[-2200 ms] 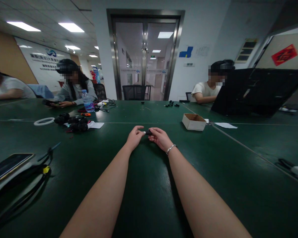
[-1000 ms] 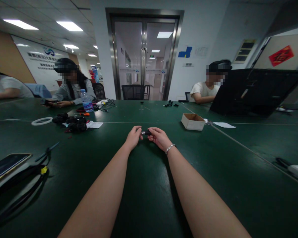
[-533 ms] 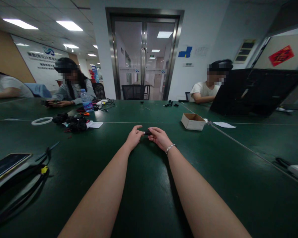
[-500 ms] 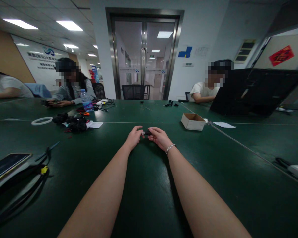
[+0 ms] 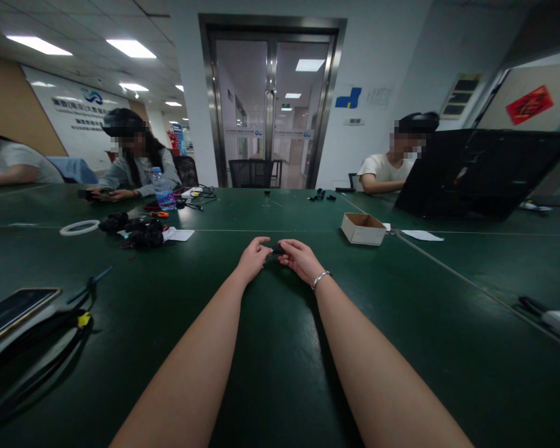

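My left hand (image 5: 252, 259) and my right hand (image 5: 302, 259) meet over the green table (image 5: 280, 323), straight ahead at the end of both forearms. Between their fingertips is a small dark piece (image 5: 277, 249), black with a bit of silvery metal toward the left. The right thumb and fingers pinch its black part. At its other end the left thumb and fingertips are closed on the silvery part, most of which they cover. The piece is too small to name. A silver bangle circles my right wrist.
An open cardboard box (image 5: 363, 230) stands to the right. Leftward lie a bundle of black items (image 5: 142, 231), a white ring (image 5: 79, 228), a water bottle (image 5: 164, 190), a phone (image 5: 16, 311) and straps (image 5: 70, 339). A large black panel (image 5: 480, 174) stands far right. Several people sit around.
My left fingers have shifted slightly, and less of the silvery part shows between the hands. The right hand keeps its pinch in about the same place.
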